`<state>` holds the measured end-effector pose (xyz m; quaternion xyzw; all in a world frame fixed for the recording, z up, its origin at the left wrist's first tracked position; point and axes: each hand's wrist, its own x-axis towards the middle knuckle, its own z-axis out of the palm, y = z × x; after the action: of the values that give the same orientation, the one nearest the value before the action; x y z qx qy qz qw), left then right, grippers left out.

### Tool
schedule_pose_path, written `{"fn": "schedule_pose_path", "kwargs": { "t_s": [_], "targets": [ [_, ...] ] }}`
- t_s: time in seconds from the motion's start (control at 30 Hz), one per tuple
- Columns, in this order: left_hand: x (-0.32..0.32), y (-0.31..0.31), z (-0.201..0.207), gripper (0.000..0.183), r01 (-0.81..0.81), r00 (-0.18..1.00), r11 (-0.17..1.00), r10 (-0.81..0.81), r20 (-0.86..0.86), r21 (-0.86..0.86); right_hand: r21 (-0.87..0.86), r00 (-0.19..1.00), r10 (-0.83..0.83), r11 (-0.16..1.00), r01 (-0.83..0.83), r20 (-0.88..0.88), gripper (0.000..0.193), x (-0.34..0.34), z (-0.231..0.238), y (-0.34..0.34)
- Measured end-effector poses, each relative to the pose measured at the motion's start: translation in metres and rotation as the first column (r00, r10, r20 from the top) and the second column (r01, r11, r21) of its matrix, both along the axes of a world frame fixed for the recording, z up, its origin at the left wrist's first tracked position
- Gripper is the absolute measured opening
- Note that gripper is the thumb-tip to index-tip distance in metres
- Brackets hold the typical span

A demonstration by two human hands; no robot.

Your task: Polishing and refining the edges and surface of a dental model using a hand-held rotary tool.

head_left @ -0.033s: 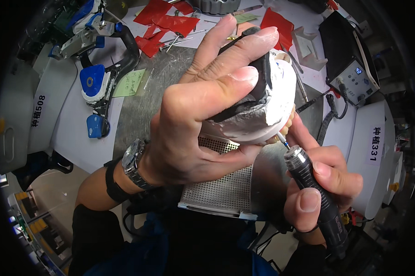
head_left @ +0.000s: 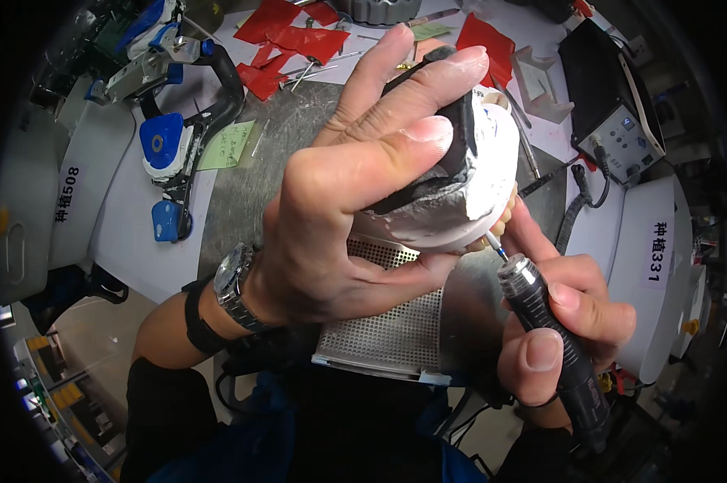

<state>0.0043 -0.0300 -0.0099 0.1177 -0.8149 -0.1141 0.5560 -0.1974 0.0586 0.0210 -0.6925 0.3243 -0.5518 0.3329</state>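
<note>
My left hand (head_left: 323, 209) is wrapped round a white plaster dental model (head_left: 452, 213) that has a black mounting piece (head_left: 428, 189) on its upper side. Cream-coloured teeth (head_left: 504, 219) show along the model's lower right edge. In my right hand (head_left: 577, 314) is a black rotary handpiece (head_left: 553, 338), held like a pen and tilted up to the left. Its thin bur (head_left: 495, 243) reaches the teeth at the model's rim; whether it touches them I cannot tell. One right-hand finger rests close beside the teeth, partly hidden by the model.
Below the model lies a perforated metal grille (head_left: 384, 338). A blue and black articulator (head_left: 190, 137) stands at left, beside a green note (head_left: 228, 145). Red sheets (head_left: 287, 36) and slim tools lie at the back. At right are a control box (head_left: 621, 133) and a grey-white bin (head_left: 649, 298).
The lit display on the control box looks dimmer than before. My hands, the dental model and the handpiece show no visible movement.
</note>
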Motion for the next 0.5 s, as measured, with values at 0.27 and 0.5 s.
{"fn": "schedule_pose_path", "kwargs": {
  "t_s": [0.27, 0.5],
  "targets": [
    [0.001, -0.004, 0.001, 0.085, 0.043, 0.999, 0.999, -0.043, 0.016, -0.012, 0.030, 0.999, -0.039, 0.999, 0.038, 0.022, 0.030, 0.001, 0.002, 0.003],
    [0.005, -0.037, -0.008, 0.082, 0.152, 0.987, 0.908, -0.157, 0.020, -0.389, 0.069, 0.999, -0.029, 0.997, 0.032, -0.039, 0.030, -0.001, 0.005, 0.002]
  ]
}}
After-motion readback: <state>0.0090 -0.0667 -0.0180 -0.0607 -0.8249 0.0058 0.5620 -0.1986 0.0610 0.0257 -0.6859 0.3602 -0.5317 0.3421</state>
